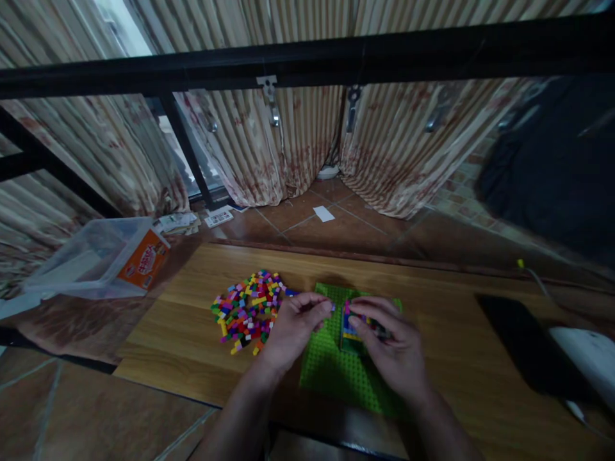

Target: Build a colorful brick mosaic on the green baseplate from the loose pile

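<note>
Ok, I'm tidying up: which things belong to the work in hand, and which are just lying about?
In use:
small piece in the left hand
brick build in the right hand
green baseplate
loose bricks

Seemingly just lying about:
white card
papers
flat black object

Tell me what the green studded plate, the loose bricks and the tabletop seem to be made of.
Green studded plate: likely moulded plastic, fairly matte, given its even colour and regular studs.
Loose bricks: probably hard plastic, judging by their blocky shapes and solid bright colours.
Tabletop: wood or wood-look laminate, smooth; the grain shows, but I can't tell which.
</note>
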The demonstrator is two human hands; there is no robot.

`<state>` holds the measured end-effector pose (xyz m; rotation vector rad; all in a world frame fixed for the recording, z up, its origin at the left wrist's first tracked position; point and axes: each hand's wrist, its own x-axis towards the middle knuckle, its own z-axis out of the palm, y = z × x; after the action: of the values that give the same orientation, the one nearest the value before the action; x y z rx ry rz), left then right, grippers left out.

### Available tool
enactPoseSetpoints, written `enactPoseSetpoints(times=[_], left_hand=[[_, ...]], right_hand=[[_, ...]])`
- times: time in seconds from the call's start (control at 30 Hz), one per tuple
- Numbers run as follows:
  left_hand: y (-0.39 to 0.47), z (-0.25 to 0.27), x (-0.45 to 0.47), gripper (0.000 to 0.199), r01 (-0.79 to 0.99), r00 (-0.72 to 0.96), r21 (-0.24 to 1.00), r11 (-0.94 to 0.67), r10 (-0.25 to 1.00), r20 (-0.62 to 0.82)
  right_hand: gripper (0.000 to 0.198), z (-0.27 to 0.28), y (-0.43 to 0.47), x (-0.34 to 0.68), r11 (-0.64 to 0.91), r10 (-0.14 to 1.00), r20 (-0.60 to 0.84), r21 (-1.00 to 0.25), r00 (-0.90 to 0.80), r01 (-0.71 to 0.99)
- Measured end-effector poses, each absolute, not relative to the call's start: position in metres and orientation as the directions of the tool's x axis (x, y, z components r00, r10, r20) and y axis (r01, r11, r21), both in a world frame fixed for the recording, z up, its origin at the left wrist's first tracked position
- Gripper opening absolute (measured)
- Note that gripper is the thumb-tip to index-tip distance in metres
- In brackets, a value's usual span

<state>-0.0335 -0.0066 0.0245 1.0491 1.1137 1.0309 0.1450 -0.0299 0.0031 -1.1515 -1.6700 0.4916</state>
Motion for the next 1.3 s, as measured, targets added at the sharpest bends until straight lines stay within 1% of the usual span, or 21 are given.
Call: enactPoseSetpoints(times=[0.13,0.27,0.4,0.53,0.63,0.73,0.8,0.87,0.97,1.07,1.13,1.3], left_hand=[[-0.010,0.024,-0.021,0.024,-0.148,0.180,0.965,0.218,0.965,-0.191],[-0.013,0.026,-0.014,0.026,-0.194,0.195,0.946,0.258,0.956,-0.220],[-0.014,0.028,-0.010,0.031,-0.184,0.198,0.945,0.272,0.951,-0.236],[-0.015,0.028,-0.008,0.030,-0.182,0.218,0.946,0.269,0.949,-0.228],[-0.014,0.027,-0.007,0.026,-0.167,0.196,0.955,0.244,0.958,-0.210],[-0.011,0.021,-0.009,0.022,-0.099,0.094,0.977,0.192,0.979,-0.183],[-0.009,0.015,-0.010,0.023,-0.017,0.054,0.987,0.160,0.986,-0.159],[-0.008,0.009,-0.011,0.028,0.077,0.074,0.989,0.128,0.988,-0.134],[-0.010,0.003,-0.009,0.036,0.216,0.136,0.974,0.074,0.985,-0.106],[-0.014,0.001,-0.006,0.039,0.319,0.157,0.947,0.030,0.984,-0.084],[-0.015,0.000,-0.005,0.038,0.342,0.168,0.940,0.008,0.983,-0.070],[-0.017,-0.001,-0.003,0.036,0.335,0.167,0.942,-0.022,0.985,-0.036]], right_hand=[[0.018,0.006,-0.032,0.143,0.480,0.857,0.509,-0.735,-0.079,0.478],[0.013,0.005,-0.032,0.146,0.470,0.863,0.498,-0.734,-0.081,0.491],[0.011,0.003,-0.032,0.148,0.462,0.866,0.494,-0.727,-0.081,0.508],[0.011,0.004,-0.032,0.150,0.444,0.876,0.476,-0.733,-0.078,0.515],[0.013,0.003,-0.029,0.157,0.389,0.896,0.444,-0.765,-0.017,0.514],[0.016,0.000,-0.024,0.168,0.266,0.915,0.382,-0.814,0.130,0.516],[0.018,-0.003,-0.021,0.173,0.201,0.923,0.336,-0.835,0.187,0.512],[0.019,-0.006,-0.020,0.176,0.177,0.937,0.302,-0.843,0.175,0.508],[0.020,-0.009,-0.020,0.173,0.181,0.957,0.270,-0.844,0.108,0.505],[0.019,-0.011,-0.020,0.168,0.178,0.965,0.250,-0.851,0.083,0.495],[0.018,-0.012,-0.019,0.165,0.174,0.965,0.248,-0.851,0.088,0.495],[0.018,-0.014,-0.015,0.161,0.164,0.961,0.252,-0.854,0.116,0.494]])
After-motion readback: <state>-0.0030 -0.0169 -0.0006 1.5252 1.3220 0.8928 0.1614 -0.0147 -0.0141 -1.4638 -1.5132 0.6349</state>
